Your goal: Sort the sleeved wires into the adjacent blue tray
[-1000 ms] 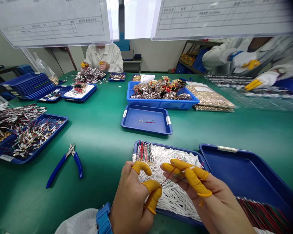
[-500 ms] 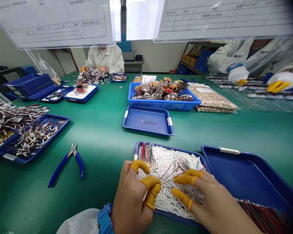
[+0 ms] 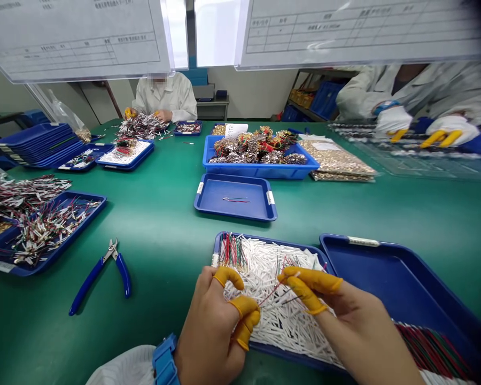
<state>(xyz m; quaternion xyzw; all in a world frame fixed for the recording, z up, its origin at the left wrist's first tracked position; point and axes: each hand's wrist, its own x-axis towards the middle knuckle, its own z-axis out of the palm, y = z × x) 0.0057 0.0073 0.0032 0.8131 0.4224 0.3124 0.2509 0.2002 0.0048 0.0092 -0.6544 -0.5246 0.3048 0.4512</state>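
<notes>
Yellow finger cots cover the working fingertips of both hands. My left hand point(image 3: 220, 326) pinches thin wires point(image 3: 269, 294), one of them red, slanting up to the right. At their other end, my right hand point(image 3: 344, 305) is closed, thumb against forefinger, with a small white sleeve tip point(image 3: 297, 274) showing at the fingertips. A dark wire passes below the right thumb. Under both hands lies a blue tray point(image 3: 324, 255) full of short white sleeves point(image 3: 280, 321). Red, green and black wires point(image 3: 232, 250) stand bunched in its far left corner.
Blue-handled cutters point(image 3: 102, 272) lie to the left. A deep blue tray point(image 3: 388, 272) with wire bundles point(image 3: 433, 347) sits at right. Beyond are a tray with a few wires point(image 3: 235, 187) and a bin of metal parts point(image 3: 260, 171). Two co-workers sit across the table.
My right hand has closed from spread fingers into a pinch at the wires' upper end. My left hand keeps its pinch. The view has shifted slightly.
</notes>
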